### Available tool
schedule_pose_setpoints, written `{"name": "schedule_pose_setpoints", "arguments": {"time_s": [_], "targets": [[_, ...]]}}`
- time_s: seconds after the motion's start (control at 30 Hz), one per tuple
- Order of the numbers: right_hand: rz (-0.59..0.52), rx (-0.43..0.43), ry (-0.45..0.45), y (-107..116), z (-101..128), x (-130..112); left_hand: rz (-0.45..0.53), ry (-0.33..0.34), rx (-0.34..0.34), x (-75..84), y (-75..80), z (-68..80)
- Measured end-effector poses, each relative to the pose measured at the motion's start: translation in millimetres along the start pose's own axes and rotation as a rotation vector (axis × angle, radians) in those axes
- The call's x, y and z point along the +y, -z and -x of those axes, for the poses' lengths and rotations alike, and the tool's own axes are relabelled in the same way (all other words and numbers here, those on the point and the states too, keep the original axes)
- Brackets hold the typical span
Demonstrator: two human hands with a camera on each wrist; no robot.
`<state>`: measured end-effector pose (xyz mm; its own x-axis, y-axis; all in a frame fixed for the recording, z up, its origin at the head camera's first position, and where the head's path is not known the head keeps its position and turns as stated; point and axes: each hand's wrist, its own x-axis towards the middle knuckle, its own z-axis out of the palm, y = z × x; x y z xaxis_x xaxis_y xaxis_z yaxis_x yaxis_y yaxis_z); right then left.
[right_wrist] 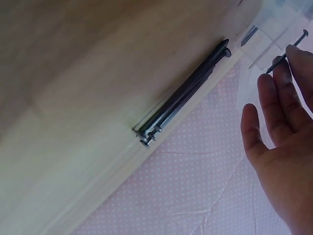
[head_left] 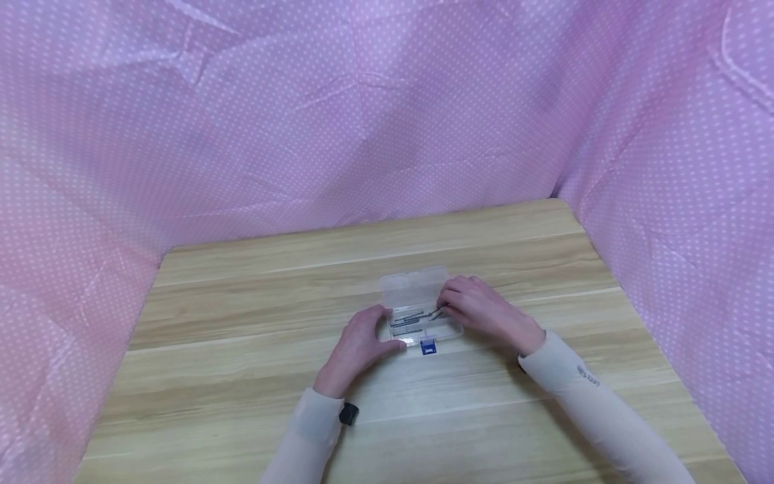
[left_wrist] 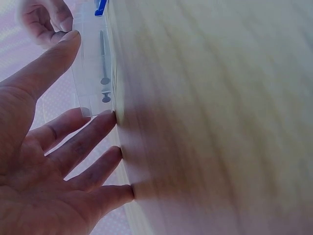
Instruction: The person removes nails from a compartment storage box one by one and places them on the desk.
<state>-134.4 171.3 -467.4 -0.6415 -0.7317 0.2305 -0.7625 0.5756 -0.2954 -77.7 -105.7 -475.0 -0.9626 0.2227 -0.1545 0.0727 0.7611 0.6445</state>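
A clear plastic box (head_left: 446, 329) lies on the table with its lid folded back, and several dark nails (head_left: 406, 331) rest inside. My left hand (head_left: 359, 339) holds the box's left end, thumb at the near corner and index finger at the far one. Over the right half of the box is my right hand (head_left: 484, 312). Between thumb and fingertips it pinches a single nail (right_wrist: 301, 38), its flat head sticking out past the thumb in the right wrist view. The box's blue latch (head_left: 428, 347) hangs down at the front edge.
In the right wrist view a bundle of nails (right_wrist: 188, 88) lies on the wooden table (head_left: 242, 376) near the right hand; the head view does not show it. Pink dotted cloth (head_left: 363, 121) stands behind the table and along its sides.
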Motion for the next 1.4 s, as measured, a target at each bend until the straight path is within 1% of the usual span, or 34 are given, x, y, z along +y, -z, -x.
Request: {"name": "schedule_pose_setpoints", "arguments": {"time_s": [0.27,0.43,0.67,0.8,1.4], "targets": [[0.031,0.044,0.016,0,3,0,-0.001,-0.003,0.001,-0.3,-0.5,0.2],[0.014,0.072,0.002,3,6,1,0.002,0.001,-0.003,0.1,-0.1,0.3],[-0.006,0.062,-0.049,5,10,2,0.002,0.014,-0.006,1.0,0.4,0.4],[-0.004,0.078,-0.051,7,13,4,0.005,0.020,-0.006,1.3,0.5,0.1],[0.036,0.123,-0.071,11,25,13,0.008,0.004,-0.003,1.9,0.9,1.4]]}}
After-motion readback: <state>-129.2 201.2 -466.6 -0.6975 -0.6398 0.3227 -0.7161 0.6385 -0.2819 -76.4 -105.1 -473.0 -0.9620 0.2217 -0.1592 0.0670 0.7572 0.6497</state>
